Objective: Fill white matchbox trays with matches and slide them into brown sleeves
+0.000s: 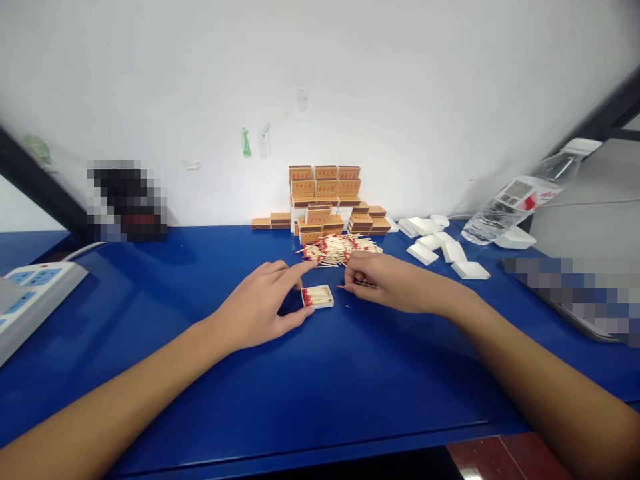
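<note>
A small white matchbox tray (332,298) lies on the blue table, partly filled with red-headed matches (317,296). My left hand (265,300) is open beside it: the thumb touches or nearly touches the tray's near left corner, and the index finger stretches out past its far side. To the right of the tray, my right hand (373,280) is closed in a pinch. A red match head (340,287) pokes out from its fingertips, and some pale sticks show under the curled fingers; how many it holds is hidden. Behind both hands lies a heap of loose matches (337,248).
Stacked matchboxes (325,189) stand against the wall behind the heap. White trays (453,250) are scattered at right, near a leaning plastic bottle (525,193). A power strip (45,290) lies at far left. The blue table (310,400) has its front edge below.
</note>
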Tool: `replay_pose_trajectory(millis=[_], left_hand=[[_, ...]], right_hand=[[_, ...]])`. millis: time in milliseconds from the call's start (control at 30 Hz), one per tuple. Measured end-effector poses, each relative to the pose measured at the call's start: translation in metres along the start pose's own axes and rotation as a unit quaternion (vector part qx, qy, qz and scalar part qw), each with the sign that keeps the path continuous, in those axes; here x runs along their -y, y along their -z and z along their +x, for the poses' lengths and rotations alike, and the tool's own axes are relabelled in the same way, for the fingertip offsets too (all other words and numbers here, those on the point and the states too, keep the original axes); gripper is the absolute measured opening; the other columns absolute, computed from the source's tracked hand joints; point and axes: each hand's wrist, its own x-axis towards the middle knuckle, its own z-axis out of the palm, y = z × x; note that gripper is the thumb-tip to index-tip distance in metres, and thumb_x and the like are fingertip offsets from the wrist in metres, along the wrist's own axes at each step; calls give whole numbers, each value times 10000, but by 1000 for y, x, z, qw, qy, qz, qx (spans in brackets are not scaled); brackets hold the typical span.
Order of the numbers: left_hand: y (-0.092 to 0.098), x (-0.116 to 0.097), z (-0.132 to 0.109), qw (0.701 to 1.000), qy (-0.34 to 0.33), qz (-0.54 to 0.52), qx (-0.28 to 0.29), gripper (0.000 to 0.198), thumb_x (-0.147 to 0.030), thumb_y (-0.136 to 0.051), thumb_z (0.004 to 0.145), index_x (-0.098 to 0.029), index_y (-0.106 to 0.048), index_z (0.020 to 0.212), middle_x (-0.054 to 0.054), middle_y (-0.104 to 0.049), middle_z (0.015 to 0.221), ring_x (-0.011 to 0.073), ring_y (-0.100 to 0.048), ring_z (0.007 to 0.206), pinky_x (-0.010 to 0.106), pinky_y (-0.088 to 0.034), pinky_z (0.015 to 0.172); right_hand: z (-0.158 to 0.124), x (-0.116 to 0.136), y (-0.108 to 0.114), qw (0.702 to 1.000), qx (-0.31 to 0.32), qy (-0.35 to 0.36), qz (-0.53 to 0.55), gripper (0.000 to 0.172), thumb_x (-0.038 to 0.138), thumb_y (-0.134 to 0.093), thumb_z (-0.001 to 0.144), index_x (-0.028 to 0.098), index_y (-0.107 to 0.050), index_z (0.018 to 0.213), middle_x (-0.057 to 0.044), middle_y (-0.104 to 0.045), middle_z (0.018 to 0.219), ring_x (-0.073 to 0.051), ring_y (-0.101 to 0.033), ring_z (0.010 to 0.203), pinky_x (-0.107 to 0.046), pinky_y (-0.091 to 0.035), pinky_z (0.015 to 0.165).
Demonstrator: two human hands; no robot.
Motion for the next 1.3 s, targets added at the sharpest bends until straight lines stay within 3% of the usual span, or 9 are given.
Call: replay_pose_trajectory(millis=[167, 300, 533, 1300], left_hand=[[1, -3, 1, 1000, -4, 2, -2, 679, -387, -686, 997, -237, -385, 1587, 58, -751, 1144, 292, -653, 1091, 480, -514, 994], [2, -3, 1, 1000, -13, 2, -10, 662, -387, -686, 998, -219, -401, 1571, 71, -745, 1148, 286, -650, 1071, 472, -525, 982], [-1, -1, -1, 1000, -20, 3, -19, 687, -386, -692, 995, -253, -376, 1590, 65, -729, 1127, 276, -661, 1051, 473, -525, 984], [1, -2, 0, 1000, -11, 3, -10, 689, -376, -689, 993, -249, -380, 1595, 62, -756, 1146, 290, -660, 1078, 465, -524, 971]], right_hand=[[6, 26, -12, 994, -101, 42, 5, 112, 250, -584, 1026, 204, -622, 931, -49, -613, 963, -185, -561, 849, -316, -423, 736], [6, 39, -22, 996, -65, 61, 22, 79, 232, -586, 1034, 197, -626, 975, -56, -626, 1049, -165, -580, 836, -306, -440, 730], [2, 37, -21, 997, -26, 63, 22, 75, 194, -571, 1037, 196, -637, 1001, -62, -637, 1058, -176, -601, 868, -321, -454, 763], [-1, 30, -17, 998, 0, 36, 44, 86, 238, -573, 1040, 214, -625, 976, -57, -660, 1020, -196, -608, 864, -337, -467, 741]])
